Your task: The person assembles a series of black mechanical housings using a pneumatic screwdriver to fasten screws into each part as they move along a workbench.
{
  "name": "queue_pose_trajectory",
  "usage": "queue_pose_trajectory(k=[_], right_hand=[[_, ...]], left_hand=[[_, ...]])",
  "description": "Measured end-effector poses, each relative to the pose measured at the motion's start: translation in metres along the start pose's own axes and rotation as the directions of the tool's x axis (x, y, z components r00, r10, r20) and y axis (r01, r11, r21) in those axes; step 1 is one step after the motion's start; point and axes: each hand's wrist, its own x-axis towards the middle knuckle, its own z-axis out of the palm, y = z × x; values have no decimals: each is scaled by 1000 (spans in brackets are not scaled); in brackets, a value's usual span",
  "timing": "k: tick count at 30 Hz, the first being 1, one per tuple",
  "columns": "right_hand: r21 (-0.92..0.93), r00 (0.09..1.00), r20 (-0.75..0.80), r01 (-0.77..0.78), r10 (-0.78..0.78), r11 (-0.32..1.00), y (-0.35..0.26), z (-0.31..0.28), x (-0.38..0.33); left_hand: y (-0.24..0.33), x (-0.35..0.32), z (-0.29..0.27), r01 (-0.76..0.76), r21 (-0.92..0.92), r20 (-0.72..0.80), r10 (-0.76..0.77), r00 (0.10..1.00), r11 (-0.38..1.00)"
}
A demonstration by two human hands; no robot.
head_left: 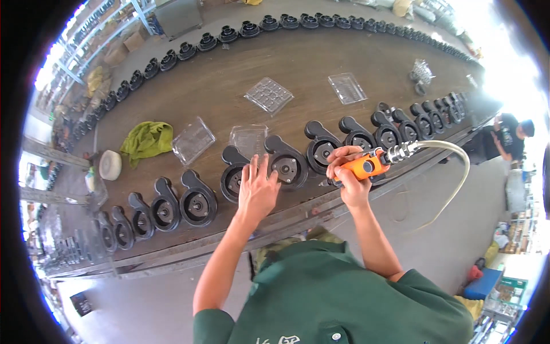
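Note:
My right hand (350, 175) is wrapped round an orange air screwdriver (366, 166), held nearly level with its tip pointing left. A metal fitting and a pale air hose (458, 150) run from its back end. My left hand (258, 189) lies with its fingers stretched out over the near side of two black round housings. Its fingers partly cover the left housing (232, 179) and reach the rim of the right one (286, 166). Another black housing (322, 150) stands just left of the screwdriver. Whether anything small is under my left fingertips is hidden.
Black housings (198, 200) line the table's near edge; more parts (229, 33) line its far edge. Clear plastic trays (269, 96), a green cloth (147, 141) and a white roll (110, 165) lie between. Another person (509, 135) is at the far right.

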Motion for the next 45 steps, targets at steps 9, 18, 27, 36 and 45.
queue_pose_trajectory(k=[9,18,27,36,45], right_hand=[[181,979,19,-205,205,962,9,-38,23],[263,983,22,-183,184,947,10,-22,31],[180,990,15,-139,138,974,21,-6,34],[163,997,68,-30,19,986,55,23,51],[77,990,134,-53,42,996,75,28,56]], left_hand=[[23,25,5,120,82,61,-125,990,989],[16,23,-3,92,72,43,-95,995,993],[19,37,8,202,45,72,-205,976,978],[33,45,4,399,169,186,-427,885,901],[39,48,9,375,276,187,-433,882,885]])
